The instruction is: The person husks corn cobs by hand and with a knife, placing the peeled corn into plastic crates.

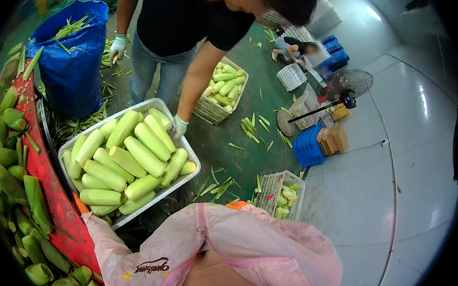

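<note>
1. White plastic crate [188, 178] full of husked pale-green corn cobs [129, 161] is our landmark; it sits tilted on the edge of the red table [55, 201], its far corner out over the green floor [239, 154].
2. Our left arm, in a pink sleeve [105, 235], runs up to the crate's near-left corner. The left hand itself is hidden at the crate rim, so we cannot tell its grip.
3. Our right hand is out of sight under the pink jacket [265, 243]; state unknown.
4. At the crate's far-right rim, a co-worker's gloved hand [179, 126] touches the edge, fingers curled on it. That person, in a black top, stands just behind the crate.
5. Their other gloved hand [118, 48] hangs well behind the crate, near the blue sack [75, 67], closed round something small we cannot identify.
6. Left of the crate: unhusked corn and husks [9, 183] piled on the red table.
7. Behind-right of the crate: a second white crate of cobs [222, 88] on the floor.
8. Right of the crate: a small basket [282, 195] with a few cobs, husk scraps scattered on the floor between.
9. Farther right: a blue crate [307, 146], cardboard boxes and a floor fan [354, 82].
</note>
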`<state>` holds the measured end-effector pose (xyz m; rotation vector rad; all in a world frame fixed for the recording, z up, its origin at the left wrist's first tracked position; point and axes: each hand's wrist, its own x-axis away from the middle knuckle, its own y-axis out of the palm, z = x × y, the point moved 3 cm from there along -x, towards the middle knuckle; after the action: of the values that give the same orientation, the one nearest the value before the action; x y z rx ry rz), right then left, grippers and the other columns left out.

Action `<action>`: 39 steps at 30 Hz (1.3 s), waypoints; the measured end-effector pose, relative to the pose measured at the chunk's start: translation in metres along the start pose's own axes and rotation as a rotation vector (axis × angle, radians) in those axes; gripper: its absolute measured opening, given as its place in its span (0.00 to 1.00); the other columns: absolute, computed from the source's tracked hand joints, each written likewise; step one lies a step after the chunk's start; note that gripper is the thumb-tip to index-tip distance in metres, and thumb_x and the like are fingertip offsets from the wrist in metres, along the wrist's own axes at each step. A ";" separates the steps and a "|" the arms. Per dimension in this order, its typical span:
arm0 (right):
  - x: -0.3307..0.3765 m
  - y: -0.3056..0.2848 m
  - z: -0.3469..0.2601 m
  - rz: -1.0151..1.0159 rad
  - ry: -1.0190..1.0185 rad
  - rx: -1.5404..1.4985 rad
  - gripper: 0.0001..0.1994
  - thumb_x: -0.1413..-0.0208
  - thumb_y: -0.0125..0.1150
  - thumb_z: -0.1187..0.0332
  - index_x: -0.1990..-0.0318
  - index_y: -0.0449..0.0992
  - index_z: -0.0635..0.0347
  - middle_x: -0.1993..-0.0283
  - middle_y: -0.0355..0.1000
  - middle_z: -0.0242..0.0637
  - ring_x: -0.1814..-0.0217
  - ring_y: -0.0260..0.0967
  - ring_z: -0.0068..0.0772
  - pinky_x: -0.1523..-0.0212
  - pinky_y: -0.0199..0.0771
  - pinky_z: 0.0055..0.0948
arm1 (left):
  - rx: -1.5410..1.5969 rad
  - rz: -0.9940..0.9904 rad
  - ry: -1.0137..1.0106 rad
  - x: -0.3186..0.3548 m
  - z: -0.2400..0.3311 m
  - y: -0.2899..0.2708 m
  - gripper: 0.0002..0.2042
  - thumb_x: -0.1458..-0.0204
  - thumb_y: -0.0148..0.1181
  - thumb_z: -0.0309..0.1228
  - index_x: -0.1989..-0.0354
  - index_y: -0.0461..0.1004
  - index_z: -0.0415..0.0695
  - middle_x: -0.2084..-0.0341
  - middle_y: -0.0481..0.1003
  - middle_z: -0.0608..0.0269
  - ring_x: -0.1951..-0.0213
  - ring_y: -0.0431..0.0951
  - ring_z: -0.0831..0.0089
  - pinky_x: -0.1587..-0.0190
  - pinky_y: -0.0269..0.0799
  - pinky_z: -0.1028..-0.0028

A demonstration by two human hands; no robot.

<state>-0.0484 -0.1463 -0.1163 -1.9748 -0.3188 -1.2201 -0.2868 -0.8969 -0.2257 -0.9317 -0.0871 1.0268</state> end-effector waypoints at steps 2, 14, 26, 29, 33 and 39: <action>0.002 0.000 -0.009 -0.028 -0.014 0.033 0.33 0.43 0.47 0.37 0.46 0.76 0.58 0.42 0.71 0.45 0.37 0.65 0.46 0.38 0.62 0.37 | 0.840 -0.678 -0.851 0.023 -0.016 0.017 0.35 0.44 0.52 0.58 0.51 0.74 0.30 0.56 0.78 0.45 0.56 0.77 0.55 0.48 0.70 0.63; 0.006 0.002 -0.032 -0.120 -0.145 -0.007 0.30 0.41 0.45 0.38 0.59 0.78 0.58 0.59 0.78 0.38 0.53 0.73 0.44 0.52 0.69 0.37 | 0.965 -0.681 -0.691 0.080 0.118 0.090 0.11 0.52 0.65 0.33 0.75 0.75 0.37 0.81 0.74 0.59 0.82 0.70 0.70 0.76 0.66 0.70; 0.001 -0.014 0.138 -0.040 0.176 -0.269 0.25 0.39 0.46 0.46 0.52 0.75 0.57 0.51 0.75 0.45 0.48 0.72 0.48 0.48 0.70 0.39 | 1.348 -0.870 -0.996 0.121 0.239 0.207 0.08 0.47 0.56 0.26 0.62 0.73 0.34 0.68 0.77 0.57 0.69 0.78 0.63 0.67 0.77 0.69; -0.017 -0.053 0.168 -0.042 0.178 -0.181 0.23 0.38 0.47 0.48 0.50 0.73 0.57 0.51 0.75 0.46 0.49 0.72 0.48 0.48 0.71 0.39 | 1.273 -0.818 -0.989 0.129 0.257 0.219 0.10 0.44 0.53 0.30 0.58 0.73 0.38 0.66 0.78 0.59 0.69 0.78 0.66 0.71 0.75 0.72; -0.066 -0.108 0.185 0.034 -0.151 0.423 0.21 0.38 0.48 0.52 0.47 0.72 0.57 0.51 0.75 0.48 0.50 0.73 0.48 0.48 0.72 0.40 | 1.171 -0.661 -1.083 0.146 0.285 0.237 0.08 0.46 0.54 0.30 0.62 0.72 0.40 0.72 0.75 0.63 0.73 0.75 0.70 0.74 0.74 0.73; -0.121 -0.196 0.115 0.082 0.188 -1.120 0.23 0.45 0.66 0.57 0.48 0.74 0.64 0.56 0.78 0.40 0.56 0.75 0.34 0.56 0.74 0.31 | 1.160 -0.548 -1.071 0.165 0.376 0.275 0.05 0.49 0.54 0.32 0.67 0.70 0.46 0.76 0.70 0.67 0.77 0.68 0.73 0.74 0.74 0.72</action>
<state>-0.1468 0.0893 -0.1507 -2.6768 0.6947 -1.7085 -0.5625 -0.4873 -0.2380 0.7253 -0.5365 0.7532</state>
